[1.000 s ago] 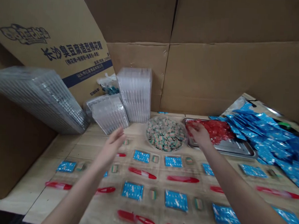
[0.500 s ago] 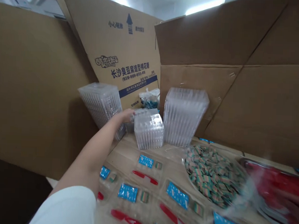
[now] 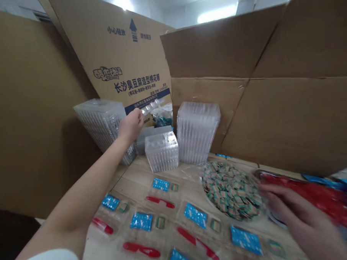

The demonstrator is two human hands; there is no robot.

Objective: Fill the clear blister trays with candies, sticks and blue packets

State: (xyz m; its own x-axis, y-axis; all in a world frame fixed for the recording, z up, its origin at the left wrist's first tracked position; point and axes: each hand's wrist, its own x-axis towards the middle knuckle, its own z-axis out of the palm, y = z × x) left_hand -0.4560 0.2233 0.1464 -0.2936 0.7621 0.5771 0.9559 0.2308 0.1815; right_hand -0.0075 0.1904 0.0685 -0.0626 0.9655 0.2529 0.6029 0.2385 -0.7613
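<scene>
My left hand (image 3: 131, 125) is closed on the edge of a thin clear plastic tray (image 3: 153, 106), held up in front of the printed cardboard. Below it stands a short stack of clear trays (image 3: 162, 150), with taller stacks to the left (image 3: 102, 117) and right (image 3: 198, 133). My right hand (image 3: 293, 208), smeared by motion, hovers at the right edge of a heap of small striped packets (image 3: 231, 188); whether its fingers hold anything I cannot make out. Laid-out clear trays hold blue sachets (image 3: 141, 221), striped packets (image 3: 160, 222) and red plastic knives (image 3: 141, 249).
Cardboard walls (image 3: 205, 54) enclose the back and left of the wooden table (image 3: 131, 182). A tray of red pieces (image 3: 305, 193) lies at the right, with blue packets (image 3: 343, 183) beyond it. A plastic bag with dark blue contents (image 3: 164, 116) sits behind the short stack.
My left hand has risen from beside the short stack, bringing up a clear tray. My right hand has moved left from the red pieces towards the striped packets. The view has shifted right.
</scene>
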